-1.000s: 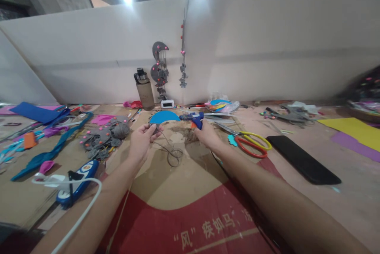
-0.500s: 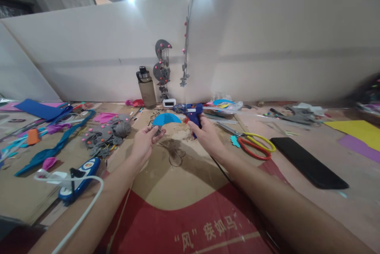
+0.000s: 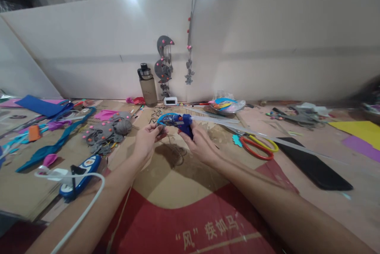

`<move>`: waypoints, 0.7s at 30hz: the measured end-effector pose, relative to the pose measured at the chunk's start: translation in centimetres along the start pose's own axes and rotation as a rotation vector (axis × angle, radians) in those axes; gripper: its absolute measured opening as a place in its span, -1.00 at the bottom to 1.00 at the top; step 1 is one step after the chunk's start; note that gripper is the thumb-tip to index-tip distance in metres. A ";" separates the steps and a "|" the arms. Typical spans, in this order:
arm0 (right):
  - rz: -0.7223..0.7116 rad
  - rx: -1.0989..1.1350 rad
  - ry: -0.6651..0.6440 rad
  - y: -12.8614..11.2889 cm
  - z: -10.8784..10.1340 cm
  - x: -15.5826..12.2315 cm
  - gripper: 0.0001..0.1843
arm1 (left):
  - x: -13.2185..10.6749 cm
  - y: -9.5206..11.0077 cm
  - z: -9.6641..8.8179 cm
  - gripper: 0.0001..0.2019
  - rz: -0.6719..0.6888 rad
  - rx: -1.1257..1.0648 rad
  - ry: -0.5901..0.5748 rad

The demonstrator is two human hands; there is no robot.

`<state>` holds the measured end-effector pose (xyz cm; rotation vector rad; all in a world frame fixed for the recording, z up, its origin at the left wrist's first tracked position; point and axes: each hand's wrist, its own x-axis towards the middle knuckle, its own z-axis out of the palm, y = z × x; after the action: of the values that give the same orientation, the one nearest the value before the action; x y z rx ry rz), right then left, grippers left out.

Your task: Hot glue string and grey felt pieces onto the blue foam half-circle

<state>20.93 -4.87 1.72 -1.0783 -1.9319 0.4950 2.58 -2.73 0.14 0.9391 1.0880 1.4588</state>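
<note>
My left hand [image 3: 147,140] pinches the lower edge of a blue half-round foam piece [image 3: 162,119], with thin grey string hanging below it. My right hand [image 3: 199,144] is wrapped round the handle of a blue glue gun [image 3: 181,122]. The gun points left, its nozzle over the foam piece. A long clear glue stick [image 3: 225,121] sticks out of its back to the right. Both hands hover over brown cardboard [image 3: 178,179] with a red printed band.
Red-and-yellow scissors [image 3: 257,146] and a black phone [image 3: 314,163] lie to the right. Grey felt cutouts with pink beads [image 3: 105,135] are on the left, with a blue-white device and white cable [image 3: 78,173] nearer. A bottle [image 3: 147,86], a small clock [image 3: 170,101] and hanging grey mobiles [image 3: 164,66] stand at the back wall.
My right hand lifted the glue gun from the table and swung it left to the foam piece. My left hand stayed in place holding the piece.
</note>
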 end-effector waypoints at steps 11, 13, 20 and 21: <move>-0.005 0.023 -0.032 -0.2 0.1 -0.1 -0.60 | -0.3 0.1 0.2 -0.76 0.013 0.027 0.005; -0.009 0.020 -0.044 -0.3 0.1 -0.1 -0.60 | -0.4 0.2 0.3 -0.76 0.010 0.037 0.008; 0.005 0.020 -0.054 -0.5 -0.1 -0.3 -0.60 | -0.6 0.5 0.3 -0.76 0.017 0.052 0.013; 0.006 0.018 -0.054 -0.4 -0.1 -0.3 -0.60 | -0.6 0.5 0.3 -0.76 0.024 0.054 0.011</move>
<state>20.86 -5.33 1.94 -1.0693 -1.9679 0.5490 2.77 -3.26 0.69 0.9859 1.1329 1.4618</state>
